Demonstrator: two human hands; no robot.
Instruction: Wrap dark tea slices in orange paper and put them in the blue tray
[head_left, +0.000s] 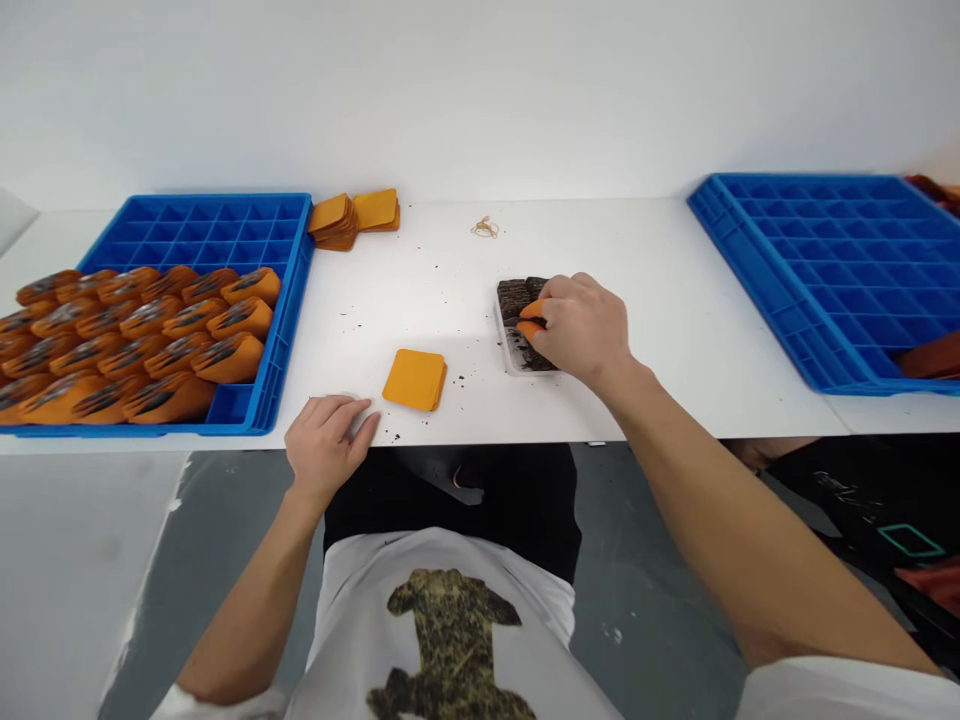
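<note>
Over the plastic tub (514, 360) of dark ridged strips (517, 297) | curled orange piece (534, 308): matte, bowed flaps, dark line between them | exposed end points left, dark line running roughly left-right; full long axis hidden | right hand (589, 325): fingertips pinching it | left hand (326, 445): fingers slack, free, beside orange card stack (415, 380)

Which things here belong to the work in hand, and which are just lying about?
Probably in use:
orange piece in the right hand
container of dark strips
orange stack near the left hand
left blue tray of folded orange pieces

Probably lying about:
tan loops
dark crumbs
</note>
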